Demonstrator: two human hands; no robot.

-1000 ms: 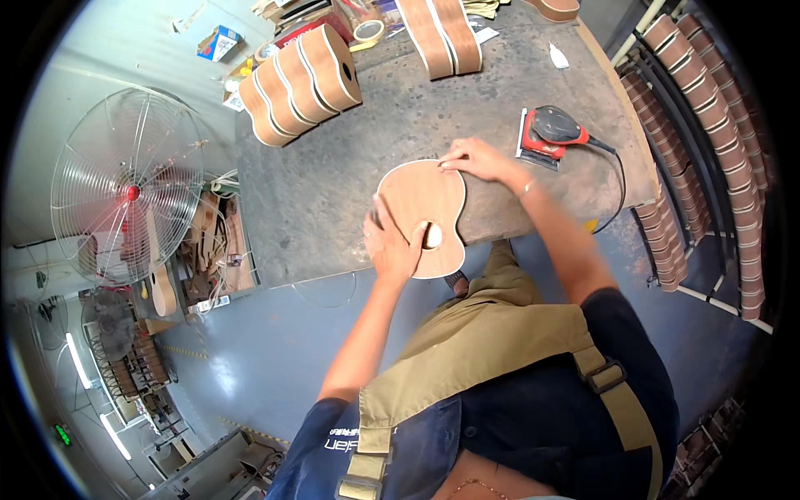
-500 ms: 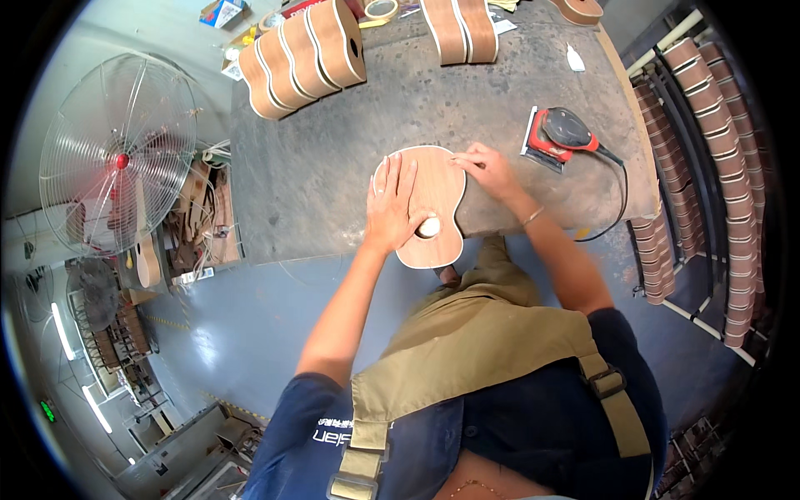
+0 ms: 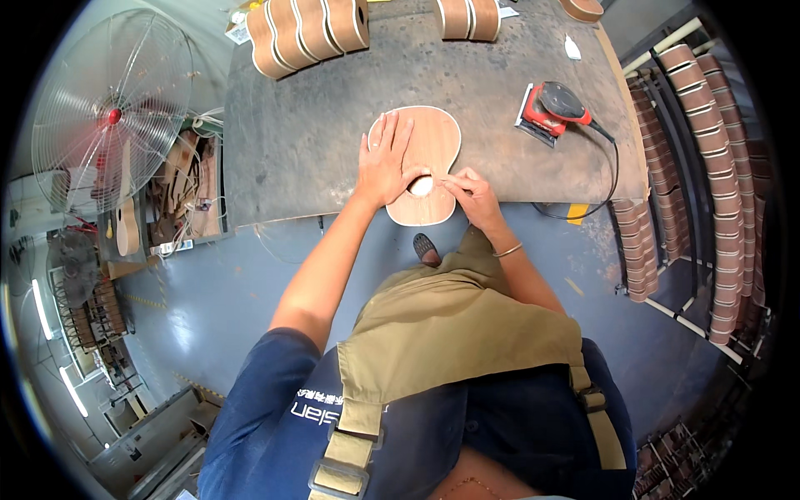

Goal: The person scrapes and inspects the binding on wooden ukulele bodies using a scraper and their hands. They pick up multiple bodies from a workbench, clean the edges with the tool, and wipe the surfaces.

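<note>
A light-brown ukulele body (image 3: pixel 433 137) with white edge binding and a round sound hole lies at the near edge of the workbench, its narrower end reaching past that edge. My left hand (image 3: pixel 386 167) rests on its top with fingers stretched out, the thumb beside the sound hole. My right hand (image 3: pixel 475 200) is closed in a pinch at the body's right side, close to the sound hole. What its fingertips hold, if anything, is too small to make out. To the right on the bench sits a red and black electric sander (image 3: pixel 554 110).
More ukulele bodies (image 3: pixel 312 33) stand in a row at the far left, and others (image 3: pixel 468 21) at the back. A white bottle (image 3: pixel 572 47) lies far right. The sander's cord (image 3: pixel 615 179) hangs over the front edge. A large fan (image 3: pixel 114 117) stands left; racks of striped wooden pieces (image 3: pixel 708 167) stand right.
My right hand has moved from the body's upper right edge down toward the sound hole, still pinched. My left hand stays flat on the top. The whole view has shifted slightly.
</note>
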